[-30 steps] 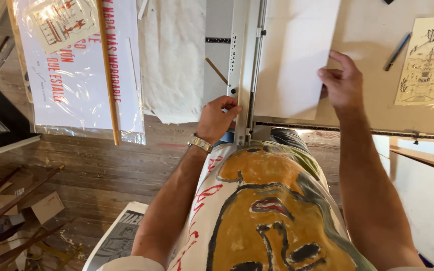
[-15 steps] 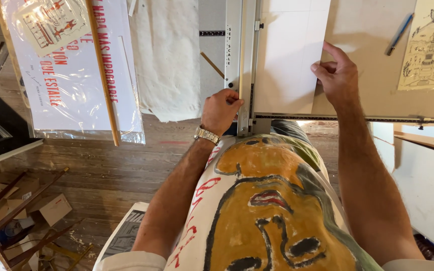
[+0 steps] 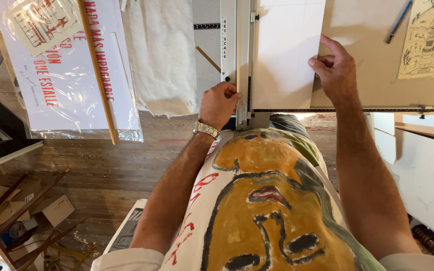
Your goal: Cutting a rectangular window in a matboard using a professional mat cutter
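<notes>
From my remote seat I look down over a shirt painted with a big ochre face (image 3: 262, 211) to a pale tan worktop (image 3: 367, 60) where a long grey metal cutter rail with a ruled scale (image 3: 242, 55) runs away from me. My left hand (image 3: 218, 104), with a silver metal wristwatch (image 3: 206, 129) on its wrist, is clenched around the lower part of that rail; the fingers curl in so tightly that I cannot tell whether a small handle or blade sits inside the grip. The white rectangular sheet of board (image 3: 285, 50) lies flat just right of the rail, its left edge tucked against it and its near edge meeting a thin dark horizontal ruler bar (image 3: 357, 109). My right hand (image 3: 333, 70) presses down on the sheet's right edge, fingers bent, thumb stretched along the border, holding it flat rather than gripping it. Well right of that hand lie a blue pen (image 3: 399, 21) and a cream paper print with a black line drawing (image 3: 430, 40). To the left hang a folded off-white canvas cloth (image 3: 161, 55) and a clear plastic sleeve holding a white poster with red lettering (image 3: 61, 70), a wooden strip (image 3: 96, 70) laid across it. On the wooden plank floor (image 3: 101, 170), far left, sit open brown cardboard boxes (image 3: 51, 208) among wooden sticks; what they hold is too small to tell
</notes>
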